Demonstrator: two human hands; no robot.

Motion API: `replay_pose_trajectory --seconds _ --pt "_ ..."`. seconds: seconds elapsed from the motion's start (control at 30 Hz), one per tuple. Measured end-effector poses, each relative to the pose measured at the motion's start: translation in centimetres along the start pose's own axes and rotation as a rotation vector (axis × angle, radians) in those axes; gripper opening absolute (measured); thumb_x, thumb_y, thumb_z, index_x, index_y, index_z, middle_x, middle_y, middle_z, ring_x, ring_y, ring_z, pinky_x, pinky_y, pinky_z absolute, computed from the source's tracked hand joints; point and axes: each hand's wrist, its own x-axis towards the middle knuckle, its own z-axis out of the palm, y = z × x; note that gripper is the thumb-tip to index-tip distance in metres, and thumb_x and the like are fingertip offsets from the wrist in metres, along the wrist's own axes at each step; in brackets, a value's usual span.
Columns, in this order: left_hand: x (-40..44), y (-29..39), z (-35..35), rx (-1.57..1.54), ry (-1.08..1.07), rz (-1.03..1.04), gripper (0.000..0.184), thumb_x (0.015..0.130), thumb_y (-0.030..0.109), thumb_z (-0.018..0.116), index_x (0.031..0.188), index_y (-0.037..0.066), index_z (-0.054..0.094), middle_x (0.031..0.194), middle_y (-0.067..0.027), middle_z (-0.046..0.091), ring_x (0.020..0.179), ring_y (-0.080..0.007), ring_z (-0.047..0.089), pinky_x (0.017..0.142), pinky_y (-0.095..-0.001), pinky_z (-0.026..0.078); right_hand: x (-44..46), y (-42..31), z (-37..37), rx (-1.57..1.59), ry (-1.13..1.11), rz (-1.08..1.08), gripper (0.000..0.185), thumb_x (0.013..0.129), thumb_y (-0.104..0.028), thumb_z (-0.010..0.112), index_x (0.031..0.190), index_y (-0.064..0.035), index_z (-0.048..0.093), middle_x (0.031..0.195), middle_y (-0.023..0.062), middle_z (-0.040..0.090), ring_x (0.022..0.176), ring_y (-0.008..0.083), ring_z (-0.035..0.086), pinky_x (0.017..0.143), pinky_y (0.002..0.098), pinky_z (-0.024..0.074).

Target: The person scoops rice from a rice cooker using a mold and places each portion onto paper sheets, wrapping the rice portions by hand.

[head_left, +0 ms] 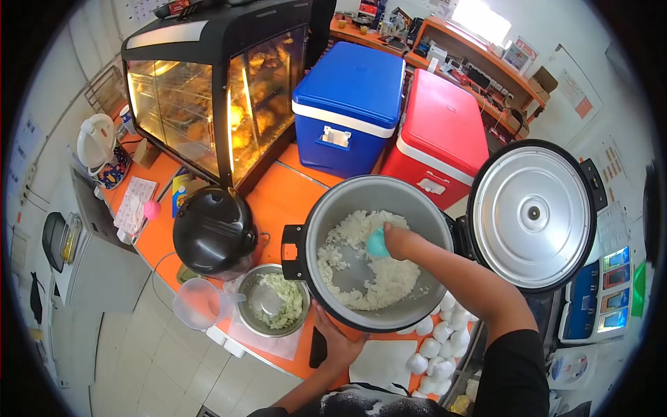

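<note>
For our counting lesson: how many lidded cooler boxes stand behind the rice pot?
2: the blue cooler, beside the glass-sided warmer, and the red cooler, right of it.

No lettering, label, number or sign can be read here.

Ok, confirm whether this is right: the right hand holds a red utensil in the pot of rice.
The colour is wrong: the head view shows the right hand holding a turquoise utensil in the pot of rice.
</note>
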Motion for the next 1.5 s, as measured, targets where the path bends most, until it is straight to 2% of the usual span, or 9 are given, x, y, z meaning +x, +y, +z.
replay_pose_trajectory --seconds 0.17,0.3,0.4,0.7,0.93,0.97,1.07,1.17,1.5 --pt "-0.1 0.6 -0.5 0.017 -0.046 -0.031 0.139 0.074 0.036 0.089 0.156 0.004 -0.018 0.16 -0.0298 -0.012 0.148 -0.0515 -0.003 0.118 -0.0624 0.01 0.3 1.7 -0.3 -0.771 -0.367 -0.519 0.054 0.087 -0.006 0.059 0.135 0.0173 0.048 0.098 0.0261 0.072 0.101 0.0355 0.07 0.087 0.0476 0.0533" --pt "-0.4 0.0 -0.1 0.033 -0.064 0.023 0.139 0.074 0.035 0.09 0.156 0.005 -0.019 0.16 -0.0303 -0.013 0.148 -0.0517 -0.003 0.118 -0.0628 0.009 -1.3 1.1 -0.5 -0.701 -0.417 -0.549 0.03 0.084 -0.004 0.059 0.102 0.0171 0.067 0.086 0.0246 0.072 0.088 0.0332 0.073 0.075 0.0446 0.0555" --pt "-0.6 -0.5 0.2 -0.055 -0.034 -0.004 0.139 0.074 0.034 0.09 0.156 0.005 -0.019 0.16 -0.0311 -0.014 0.148 -0.0518 -0.002 0.117 -0.0632 0.009 -2.0 0.9 0.5 0.049 -0.359 -0.064 0.021 0.078 -0.005 0.056 0.077 0.0134 0.067 0.079 0.0234 0.071 0.064 0.0317 0.072 0.053 0.0458 0.0513" --pt "-0.4 -0.5 0.0 0.01 0.007 -0.021 0.137 0.072 0.031 0.09 0.158 0.004 -0.014 0.16 -0.0333 -0.006 0.147 -0.053 0.004 0.118 -0.0612 0.014 -6.5 -5.0 5.3 0.418 -0.657 -0.209 0.018 0.08 -0.008 0.056 0.075 0.0067 0.065 0.07 0.0162 0.068 0.055 0.0243 0.064 0.056 0.0414 0.051" --pt "-0.6 -0.1 -0.1 -0.116 -0.054 -0.064 0.138 0.073 0.023 0.089 0.155 0.006 -0.021 0.159 -0.0315 -0.016 0.148 -0.051 0.001 0.118 -0.061 0.018 -3.2 0.2 0.2 1.092 -1.355 -0.063 0.032 0.086 -0.005 0.054 0.115 0.0064 0.05 0.074 0.013 0.06 0.056 0.0237 0.065 0.048 0.0358 0.05" --pt "-0.5 0.4 -0.5 -0.006 -0.081 -0.057 0.138 0.073 0.021 0.088 0.155 0.006 -0.021 0.158 -0.0319 -0.015 0.148 -0.0516 0.001 0.118 -0.0612 0.018 -3.2 -0.1 0.4 1.097 -1.354 -0.066 0.032 0.086 -0.005 0.054 0.115 0.0064 0.05 0.074 0.013 0.06 0.056 0.0237 0.065 0.048 0.0358 0.05" --pt "-0.2 1.2 -1.2 0.131 -0.118 -0.055 0.136 0.073 0.02 0.087 0.155 0.005 -0.021 0.159 -0.033 -0.012 0.148 -0.0527 0.002 0.118 -0.0617 0.017 -1.8 -0.9 6.7 0.179 0.116 -0.433 0.044 0.09 -0.007 0.049 0.129 0.0103 0.04 0.089 0.0236 0.066 0.064 0.0289 0.069 0.055 0.0413 0.0542" --pt "-0.4 0.7 -1.4 0.168 -0.119 -0.023 0.131 0.072 0.024 0.087 0.156 0.0 -0.01 0.157 -0.0347 0.0 0.146 -0.0524 0.006 0.118 -0.0612 0.014 -5.2 -5.6 4.7 0.601 -0.285 0.0 0.046 0.089 -0.007 0.048 0.128 0.0147 0.039 0.095 0.0273 0.066 0.067 0.0308 0.069 0.058 0.0439 0.0539" --pt "0.0 1.8 -2.4 0.289 -0.183 -0.046 0.117 0.072 0.037 0.086 0.152 -0.008 0.013 0.152 -0.0373 0.016 0.14 -0.0536 0.016 0.115 -0.0623 0.017 -10.8 -6.2 -0.6 0.412 -0.592 -0.204 0.047 0.088 -0.007 0.047 0.13 0.0123 0.039 0.08 0.0203 0.064 0.063 0.0259 0.067 0.055 0.0397 0.0512"
